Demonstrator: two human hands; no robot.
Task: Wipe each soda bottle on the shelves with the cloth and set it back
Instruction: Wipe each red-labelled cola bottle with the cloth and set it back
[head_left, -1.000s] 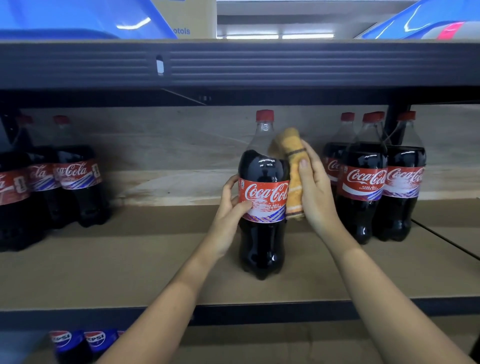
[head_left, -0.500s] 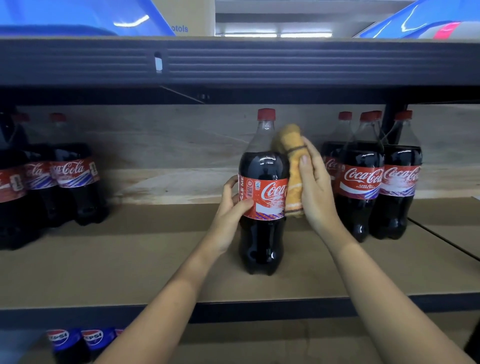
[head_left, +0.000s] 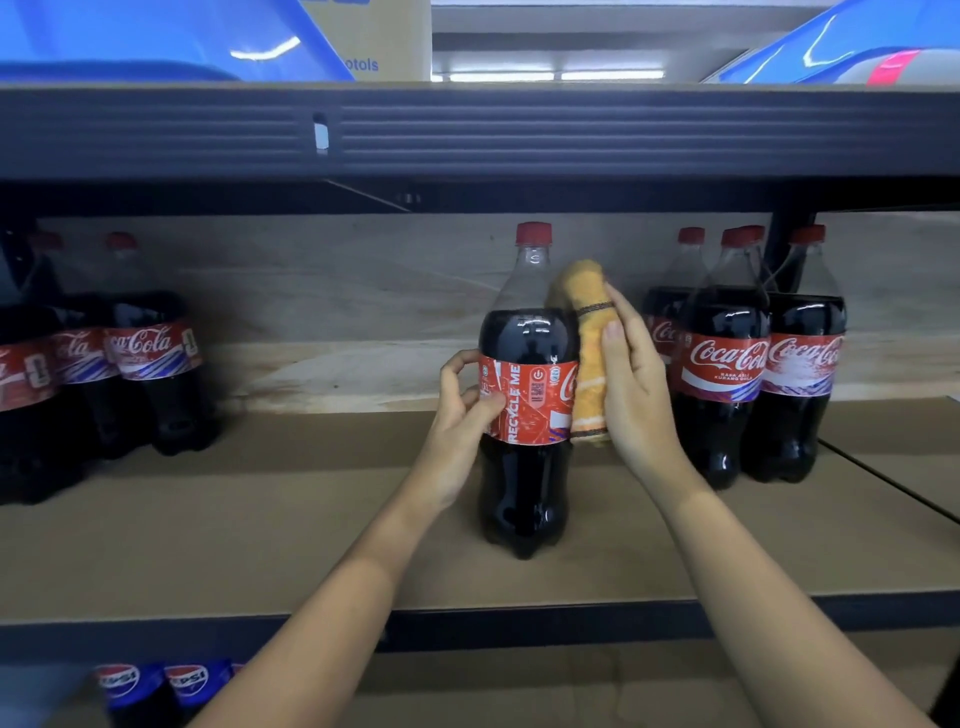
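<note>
My left hand (head_left: 462, 410) grips red label of Coca-Cola bottle (head_left: 524, 467), standing upright mid-shelf (head_left: 260, 519), "RECYCLE ME" panel facing me. My right hand (head_left: 639, 395) presses folded orange cloth (head_left: 589, 358) flat against bottle's right side, fingers extended over cloth. Other Coca-Cola bottles (head_left: 727, 364) grouped just right; more (head_left: 150, 364) well apart at left. Pepsi bottles (head_left: 150, 686) on shelf below.

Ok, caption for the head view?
Left hand steadies a cola bottle on the shelf; right hand presses an orange cloth against it.
</note>
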